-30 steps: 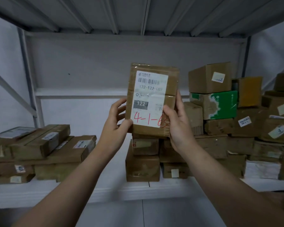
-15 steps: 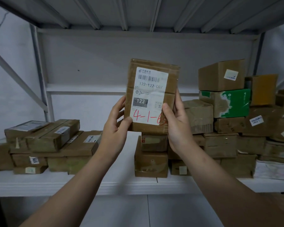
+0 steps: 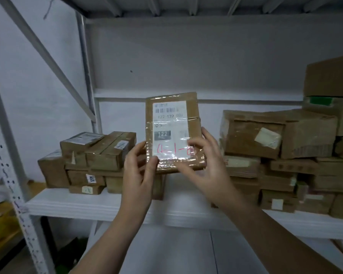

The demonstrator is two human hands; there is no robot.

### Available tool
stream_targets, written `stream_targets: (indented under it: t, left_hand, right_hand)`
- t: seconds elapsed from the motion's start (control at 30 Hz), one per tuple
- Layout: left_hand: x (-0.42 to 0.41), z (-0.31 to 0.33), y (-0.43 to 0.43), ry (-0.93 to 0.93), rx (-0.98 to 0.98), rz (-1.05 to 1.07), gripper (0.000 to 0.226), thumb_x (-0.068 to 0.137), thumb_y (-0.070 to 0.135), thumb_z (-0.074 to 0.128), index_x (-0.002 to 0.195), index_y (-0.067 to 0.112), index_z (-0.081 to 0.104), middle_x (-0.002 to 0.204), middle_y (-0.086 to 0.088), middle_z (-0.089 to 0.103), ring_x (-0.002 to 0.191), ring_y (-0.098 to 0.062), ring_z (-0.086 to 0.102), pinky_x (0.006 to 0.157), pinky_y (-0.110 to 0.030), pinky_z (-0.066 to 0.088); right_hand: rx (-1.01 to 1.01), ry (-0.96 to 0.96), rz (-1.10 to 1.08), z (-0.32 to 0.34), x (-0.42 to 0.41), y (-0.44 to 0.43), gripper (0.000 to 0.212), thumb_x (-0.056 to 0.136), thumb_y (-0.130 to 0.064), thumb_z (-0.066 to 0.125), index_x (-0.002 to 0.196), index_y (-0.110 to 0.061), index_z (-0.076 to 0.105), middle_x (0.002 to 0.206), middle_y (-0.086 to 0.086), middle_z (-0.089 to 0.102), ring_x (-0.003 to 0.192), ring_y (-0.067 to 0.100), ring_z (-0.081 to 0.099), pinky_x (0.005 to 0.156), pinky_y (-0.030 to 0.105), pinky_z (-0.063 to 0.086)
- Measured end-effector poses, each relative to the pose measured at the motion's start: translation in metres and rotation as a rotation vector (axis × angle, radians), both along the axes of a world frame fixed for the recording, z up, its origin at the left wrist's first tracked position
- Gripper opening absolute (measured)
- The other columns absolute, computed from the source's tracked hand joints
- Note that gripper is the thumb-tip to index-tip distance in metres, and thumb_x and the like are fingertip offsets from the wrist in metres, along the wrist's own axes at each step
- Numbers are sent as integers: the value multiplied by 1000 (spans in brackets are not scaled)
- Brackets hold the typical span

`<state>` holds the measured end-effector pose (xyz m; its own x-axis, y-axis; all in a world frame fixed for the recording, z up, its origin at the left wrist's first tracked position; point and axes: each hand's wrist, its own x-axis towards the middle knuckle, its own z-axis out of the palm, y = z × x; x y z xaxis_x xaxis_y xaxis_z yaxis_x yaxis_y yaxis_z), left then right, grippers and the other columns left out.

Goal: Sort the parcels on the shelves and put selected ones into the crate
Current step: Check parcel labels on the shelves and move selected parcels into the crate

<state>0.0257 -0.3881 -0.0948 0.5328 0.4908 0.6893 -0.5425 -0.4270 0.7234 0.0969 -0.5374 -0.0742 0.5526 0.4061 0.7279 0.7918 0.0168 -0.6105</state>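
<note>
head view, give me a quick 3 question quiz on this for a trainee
1. True or false: the parcel lies flat on the shelf.
2. How many hands hold it? A none, B one, C two.
3. Fill in: the dark box on its label reads ___.
Key: 1 false, it is held up, label towards the camera; 2 C, left hand and right hand; 3 122.

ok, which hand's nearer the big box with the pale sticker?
Right. The right hand holds the parcel by its lower right edge, just left of that box; the left hand holds the lower left corner, farther away.
</note>
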Motion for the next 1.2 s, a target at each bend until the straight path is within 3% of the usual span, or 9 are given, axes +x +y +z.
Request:
stream_targets:
  t: [0.07,0.13,0.27,0.37,0.43,0.5,0.7,0.87,1.2]
  left_hand:
    - [-3,3,27,60,42,-6,40,85,37,53,123,39,42,123,10,57,108,1,57,81,-8,46]
    - [-4,5,54,156,151,-32,50,86,27,61,130,39,40,125,18,56,111,2,57,87,-10,46]
    - [13,14,115,341,517,134,62,92,18,60,146,31,34,132,4,57,120,-14,54,99,-39,46]
    - [27,28,145,403,738,314,58,92,27,59,145,27,36,129,-3,59,118,-24,51,101,-40,39]
    - [36,33,158,429,818,377,56,92,32,58,144,26,38,133,-1,56,122,-23,47,102,-38,32]
    - [45,33,168,431,850,386,53,92,35,57,141,26,39,134,1,55,124,-21,45,104,-37,30]
    - [56,20,185,450,932,351,47,95,36,52,138,24,41,134,1,52,124,-20,44,103,-35,30]
    - [61,11,193,484,976,320,43,96,40,47,136,25,46,135,2,48,124,-19,40,103,-35,27]
    - [68,15,174,404,997,276,42,96,38,47,134,21,49,133,0,52,126,-22,41,103,-36,24]
  right_hand:
    - [-152,-53,-85,-8,4,24,59,76,-24,80,114,-52,45,155,-20,8,138,-3,26,106,4,26]
    - [-155,-66,-147,-16,8,50,63,80,-17,77,118,-53,42,153,-21,4,138,-4,21,103,-1,24]
    - [-100,-74,-290,-21,23,99,50,87,-9,68,131,-28,53,154,-7,16,125,-21,13,97,-8,19]
    - [-172,-9,-348,-17,34,126,48,92,-12,61,137,-25,50,159,-2,16,136,-4,22,96,-7,16]
    - [-234,-3,-399,-13,41,140,49,95,-14,58,140,-28,46,159,-2,14,141,10,25,101,2,18]
    - [-282,-15,-458,-10,46,149,49,96,-15,56,141,-28,43,159,-1,14,141,15,28,103,12,21]
    - [-353,-47,-571,-21,47,161,49,95,-15,57,141,-27,42,150,2,21,130,19,40,101,15,31]
    - [-355,-64,-613,-40,52,167,44,93,-21,61,135,-22,48,143,3,28,118,20,49,99,30,45]
    - [-373,-96,-597,-37,58,149,56,96,-33,55,146,-28,32,144,-5,39,128,12,41,96,34,44]
